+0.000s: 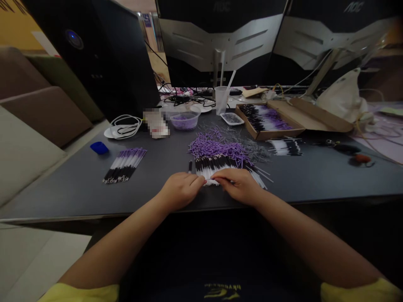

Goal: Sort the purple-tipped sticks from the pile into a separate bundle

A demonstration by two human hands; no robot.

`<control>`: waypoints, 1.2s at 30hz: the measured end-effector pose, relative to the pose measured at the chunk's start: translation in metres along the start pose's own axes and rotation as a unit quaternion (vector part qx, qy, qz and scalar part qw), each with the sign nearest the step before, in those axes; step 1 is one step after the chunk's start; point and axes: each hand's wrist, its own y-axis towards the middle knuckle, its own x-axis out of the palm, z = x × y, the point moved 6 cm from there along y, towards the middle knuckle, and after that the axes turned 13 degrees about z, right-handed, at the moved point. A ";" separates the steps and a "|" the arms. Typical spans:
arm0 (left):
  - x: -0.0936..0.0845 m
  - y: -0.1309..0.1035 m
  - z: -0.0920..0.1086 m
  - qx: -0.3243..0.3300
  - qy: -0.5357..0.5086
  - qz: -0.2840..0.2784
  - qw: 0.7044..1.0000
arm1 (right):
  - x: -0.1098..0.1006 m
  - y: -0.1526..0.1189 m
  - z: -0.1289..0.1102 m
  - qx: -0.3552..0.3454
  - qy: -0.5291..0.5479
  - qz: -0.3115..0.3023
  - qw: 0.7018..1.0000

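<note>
My left hand (183, 188) and my right hand (238, 184) nearly meet at the front of a row of black-and-white sticks (204, 165). Fingers and thumb are pinched together on each hand. A small whitish piece shows between the fingertips, too small to make out. Behind the row lies a heap of short purple pieces (217, 146), with grey pieces (256, 149) at its right. Loose white sticks (258, 178) stick out beside my right hand. To the left is a bundle of purple, white and black sticks (125, 165).
A blue cap-like object (99, 147) and a coiled white cable (126, 126) are at the left. Behind stand a purple-filled bowl (185, 119), a plastic cup (221, 100) and an open cardboard box (261, 134) of sticks. Monitors (217, 42) line the back.
</note>
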 end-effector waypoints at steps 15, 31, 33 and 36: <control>0.001 -0.001 -0.019 -0.086 -0.070 0.014 0.994 | -0.062 0.019 0.027 0.026 -0.122 0.112 0.986; 0.004 -0.002 -0.027 -0.155 -0.136 0.020 0.978 | -0.111 0.010 0.137 0.199 -0.275 0.067 0.938; 0.005 -0.002 -0.026 -0.154 -0.137 0.023 0.978 | -0.115 0.009 0.139 0.224 -0.242 0.105 0.938; 0.006 -0.002 -0.026 -0.153 -0.138 0.017 0.978 | -0.119 0.006 0.144 0.272 -0.188 0.141 0.933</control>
